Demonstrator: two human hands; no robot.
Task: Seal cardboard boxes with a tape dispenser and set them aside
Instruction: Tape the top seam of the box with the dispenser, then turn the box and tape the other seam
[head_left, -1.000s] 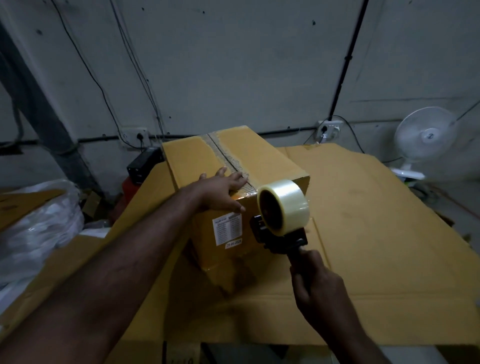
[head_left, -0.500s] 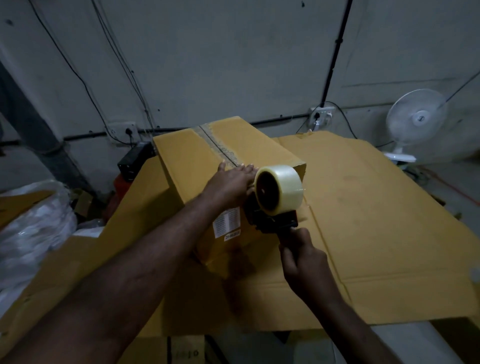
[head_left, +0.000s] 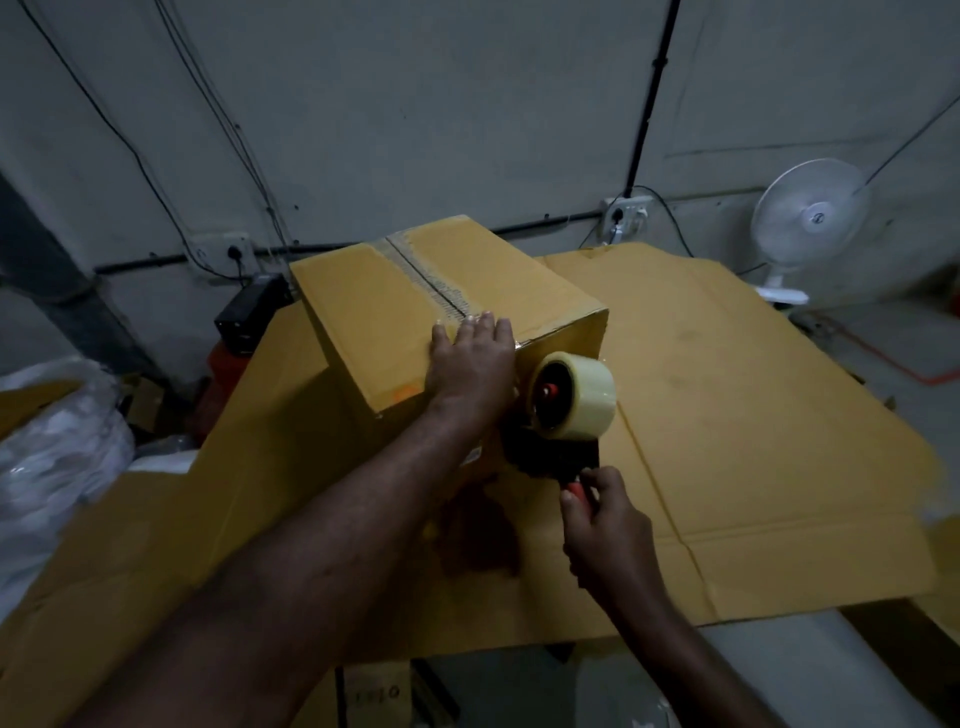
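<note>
The dispenser (head_left: 558, 415) is off the box (head_left: 384, 312) a second ago, held out in front of its near face. Now it sits low against that face, just right of the left wrist. The left hand (head_left: 470, 358) has slid from the near end of the seam to lie flat, fingers straight, over the top's near edge. The right hand (head_left: 605, 525) is curled round the red handle. The box has not shifted on the table (head_left: 753, 441): it stands toward the far left corner, on the cardboard sheet that covers the top.

A pale strip already runs along the seam (head_left: 431, 286). So I judge the top run is done and the tape is being brought down over the near edge, to be pressed on and cut. It could equally be a strip just being anchored. Either way, setting the box aside is not yet due.

The left forearm now hides the label on the near face and most of that face. The dispenser's mouth and blade are out of sight behind the roll (head_left: 574, 392), so I cannot tell whether tape touches the face. The light is dim, and whether the strip on the seam is fresh or old is unclear.
</note>
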